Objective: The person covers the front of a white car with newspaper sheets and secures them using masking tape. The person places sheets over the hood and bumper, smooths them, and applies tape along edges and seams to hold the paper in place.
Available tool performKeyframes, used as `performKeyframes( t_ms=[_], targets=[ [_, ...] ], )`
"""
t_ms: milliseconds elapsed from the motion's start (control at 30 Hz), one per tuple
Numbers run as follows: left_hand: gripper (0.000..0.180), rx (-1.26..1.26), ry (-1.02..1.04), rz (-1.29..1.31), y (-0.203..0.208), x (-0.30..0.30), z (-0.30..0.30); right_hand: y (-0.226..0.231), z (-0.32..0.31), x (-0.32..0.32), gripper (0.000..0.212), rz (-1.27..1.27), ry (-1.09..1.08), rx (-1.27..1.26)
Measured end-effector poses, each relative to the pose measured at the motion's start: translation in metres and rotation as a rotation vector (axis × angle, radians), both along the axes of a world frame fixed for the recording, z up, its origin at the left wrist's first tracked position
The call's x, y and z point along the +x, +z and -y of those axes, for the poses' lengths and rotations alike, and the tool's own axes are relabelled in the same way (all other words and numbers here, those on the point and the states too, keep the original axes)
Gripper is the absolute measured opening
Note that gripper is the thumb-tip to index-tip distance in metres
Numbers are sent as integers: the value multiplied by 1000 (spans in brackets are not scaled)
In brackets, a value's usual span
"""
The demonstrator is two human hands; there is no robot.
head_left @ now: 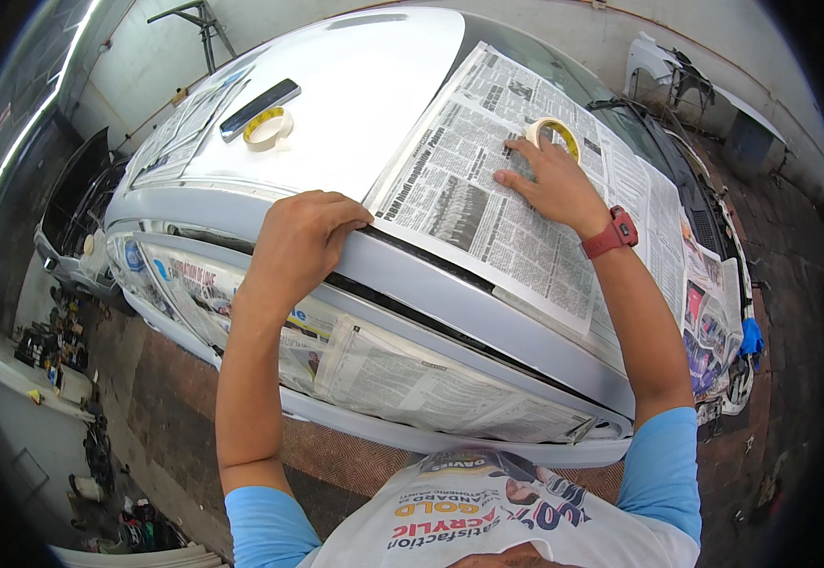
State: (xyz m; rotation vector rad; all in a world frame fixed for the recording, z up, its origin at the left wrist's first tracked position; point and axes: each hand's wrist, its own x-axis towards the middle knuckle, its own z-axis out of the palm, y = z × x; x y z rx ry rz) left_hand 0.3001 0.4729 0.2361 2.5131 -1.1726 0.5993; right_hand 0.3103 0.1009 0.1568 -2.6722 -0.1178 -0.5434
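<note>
A newspaper sheet (474, 142) lies over the windshield end of a white-grey car, beside the bare roof (365, 104). My left hand (308, 237) is at the roof's side edge, its fingers pressed together on the sheet's near left corner; the fingertips are partly hidden. On the same sheet rests my right hand (556, 187), thumb and index finger spread apart. Its other fingers touch a roll of masking tape (564, 131) with a yellow core, standing tilted on the paper. My right wrist bears a red watch (613, 234).
On the roof lie a second masking tape roll (268, 133) and a dark phone (259, 110). More newspaper covers the side windows (412, 379) and the rear glass (185, 123). A loose car fender (658, 71) stands by the wall. Parts and tools (57, 336) clutter the floor at left.
</note>
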Motion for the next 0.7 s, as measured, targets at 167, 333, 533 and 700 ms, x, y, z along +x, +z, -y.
performKeyframes(
  t_ms=[167,333,533,700],
  targets=[
    [15,18,-15,-24,4,2,0,-1,-1,-3,73,5,-3,-10],
    [14,20,-10,-33,4,4,1,-4,3,-2,73,24,21,5],
    [13,33,9,-56,9,-1,5,-1,0,-2,73,14,7,3],
    [13,45,12,-59,9,-1,5,-2,-1,-3,73,10,-10,-7]
  ],
)
